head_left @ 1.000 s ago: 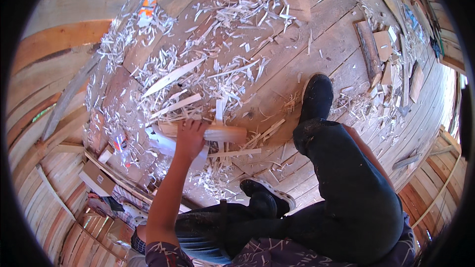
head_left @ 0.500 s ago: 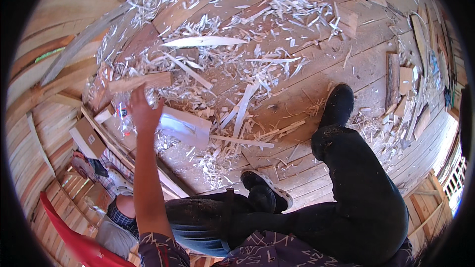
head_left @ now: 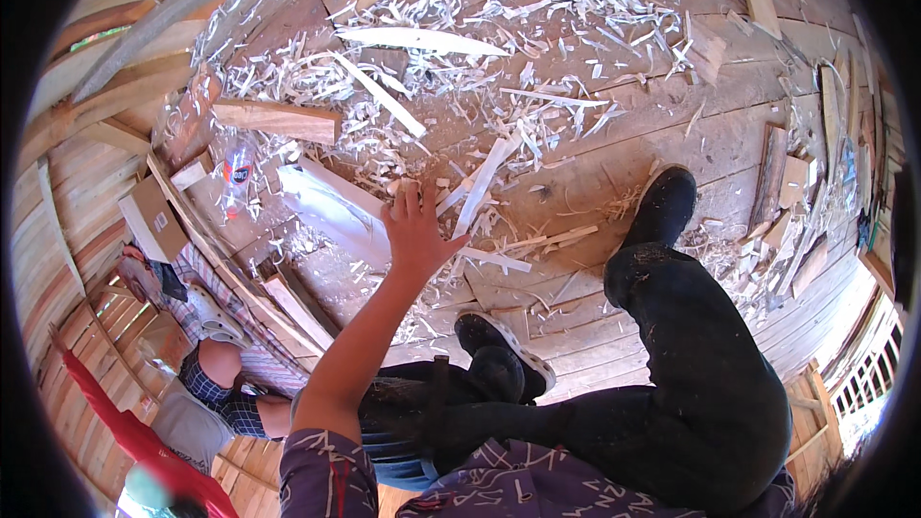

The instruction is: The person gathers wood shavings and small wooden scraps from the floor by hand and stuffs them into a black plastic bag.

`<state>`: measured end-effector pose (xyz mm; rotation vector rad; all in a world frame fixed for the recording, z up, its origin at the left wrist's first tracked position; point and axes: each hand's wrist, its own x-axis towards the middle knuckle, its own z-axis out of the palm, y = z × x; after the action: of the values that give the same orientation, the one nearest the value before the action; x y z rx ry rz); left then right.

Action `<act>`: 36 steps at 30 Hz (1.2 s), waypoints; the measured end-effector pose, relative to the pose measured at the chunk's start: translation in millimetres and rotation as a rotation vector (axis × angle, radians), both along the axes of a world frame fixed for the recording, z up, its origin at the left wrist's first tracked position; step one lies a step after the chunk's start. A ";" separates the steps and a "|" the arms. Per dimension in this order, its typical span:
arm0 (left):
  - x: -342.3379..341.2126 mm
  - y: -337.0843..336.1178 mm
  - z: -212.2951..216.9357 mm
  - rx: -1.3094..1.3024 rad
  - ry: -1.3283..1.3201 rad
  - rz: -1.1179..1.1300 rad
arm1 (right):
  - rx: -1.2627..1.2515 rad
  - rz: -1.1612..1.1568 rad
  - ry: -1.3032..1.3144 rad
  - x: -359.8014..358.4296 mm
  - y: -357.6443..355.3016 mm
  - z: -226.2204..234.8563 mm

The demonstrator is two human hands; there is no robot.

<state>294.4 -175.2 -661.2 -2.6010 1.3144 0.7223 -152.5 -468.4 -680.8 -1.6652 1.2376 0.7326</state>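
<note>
My left hand (head_left: pixel 414 235) reaches over the plank floor with its thumb stretched to the right and its fingers slightly apart. Nothing is seen in its grasp. Just left of it lies a white folded sheet (head_left: pixel 331 216) that looks like paper or card, its right end close to my fingers; I cannot tell whether they touch. Pale wood strips (head_left: pixel 484 187) lie right of my hand. Up and left, a short wooden board (head_left: pixel 278 120) rests among shavings, with a clear plastic bottle (head_left: pixel 237 175) below it. My right hand is out of sight.
Curled wood shavings (head_left: pixel 413 10) cover much of the floor, with a long pale slat (head_left: pixel 422 40) among them. Wood offcuts (head_left: pixel 767 173) line the right side. A cardboard box (head_left: pixel 153 221) stands at left, near another person with a red sleeve (head_left: pixel 125 422). My legs (head_left: pixel 705 355) stretch across below.
My left hand has moved right, from beside the short board to the right end of the white sheet. The view has shifted slightly, showing more of the other person.
</note>
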 end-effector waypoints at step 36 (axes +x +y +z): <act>133.9 67.2 182.4 0.023 -0.130 0.176 | 0.109 0.103 -0.050 33.3 -38.5 -7.7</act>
<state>428.3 -108.0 -478.8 -2.7180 1.0466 0.5768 -119.2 -506.9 -688.4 -1.6572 1.0648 0.8014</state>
